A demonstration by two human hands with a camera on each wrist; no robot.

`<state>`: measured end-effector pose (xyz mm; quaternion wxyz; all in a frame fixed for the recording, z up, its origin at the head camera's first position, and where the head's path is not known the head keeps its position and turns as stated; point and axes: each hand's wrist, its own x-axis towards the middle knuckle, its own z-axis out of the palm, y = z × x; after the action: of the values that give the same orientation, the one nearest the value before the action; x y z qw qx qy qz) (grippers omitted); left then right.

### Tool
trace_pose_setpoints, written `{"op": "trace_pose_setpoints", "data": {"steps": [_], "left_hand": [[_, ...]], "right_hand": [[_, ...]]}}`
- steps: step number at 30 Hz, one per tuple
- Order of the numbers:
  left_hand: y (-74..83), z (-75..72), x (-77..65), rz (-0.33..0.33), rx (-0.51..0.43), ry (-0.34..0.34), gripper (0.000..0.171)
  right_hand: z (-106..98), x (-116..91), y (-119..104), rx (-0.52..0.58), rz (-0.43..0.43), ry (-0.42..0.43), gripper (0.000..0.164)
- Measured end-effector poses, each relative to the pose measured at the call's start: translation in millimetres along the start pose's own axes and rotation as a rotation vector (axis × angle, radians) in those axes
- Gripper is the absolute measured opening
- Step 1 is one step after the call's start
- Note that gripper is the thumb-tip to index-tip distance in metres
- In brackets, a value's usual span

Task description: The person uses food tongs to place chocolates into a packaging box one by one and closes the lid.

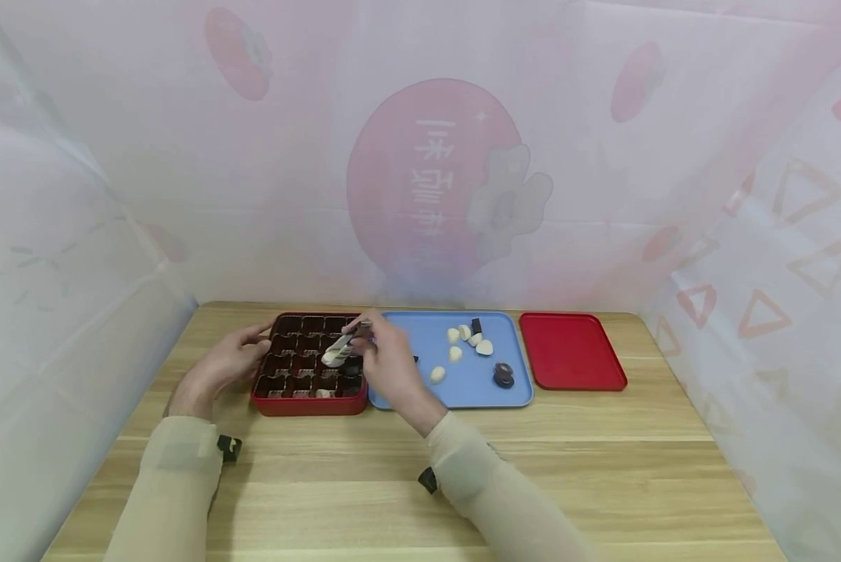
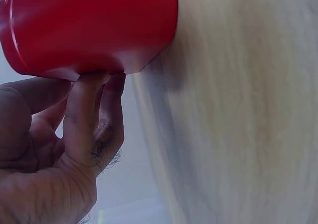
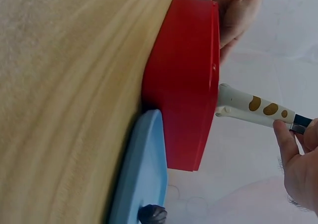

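A red box (image 1: pixel 311 407) with a dark grid of compartments stands at the left of the table. My left hand (image 1: pixel 226 364) is at its left side; in the left wrist view the fingertips rest against the red wall, fingers slightly bent. White tongs with gold spots (image 3: pixel 253 105) are held by my right hand (image 1: pixel 395 367), thumb and fingers pinching the dark upper part. Their pale tips point down over the right half of the box. Whether a piece sits between the tips, I cannot tell. A pale piece (image 1: pixel 324 393) and dark pieces (image 1: pixel 352 369) lie in compartments.
Right against the box is a blue tray (image 1: pixel 476 392) bearing several cream-coloured pieces (image 1: pixel 455 353), a dark block (image 1: pixel 476 325) and dark round pieces (image 1: pixel 504 378). Farther right lies a flat red tray or lid (image 1: pixel 571 351). Printed cloth walls (image 1: pixel 286 195) enclose the wooden table (image 1: pixel 336 484).
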<state>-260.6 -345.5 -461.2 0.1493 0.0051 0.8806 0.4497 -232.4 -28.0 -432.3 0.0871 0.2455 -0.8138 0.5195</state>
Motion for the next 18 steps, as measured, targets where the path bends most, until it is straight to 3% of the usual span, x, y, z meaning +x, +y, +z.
{"op": "trace_pose_setpoints", "data": {"steps": [9, 18], "left_hand": [[-1.6, 1.3, -3.4, 0.017, 0.107, 0.036, 0.061], [1.7, 1.5, -3.8, 0.045, 0.176, 0.064, 0.060]], "right_hand": [[13, -5, 7, -0.012, 0.014, -0.033, 0.022], [10, -5, 6, -0.014, 0.042, -0.048, 0.019]]}}
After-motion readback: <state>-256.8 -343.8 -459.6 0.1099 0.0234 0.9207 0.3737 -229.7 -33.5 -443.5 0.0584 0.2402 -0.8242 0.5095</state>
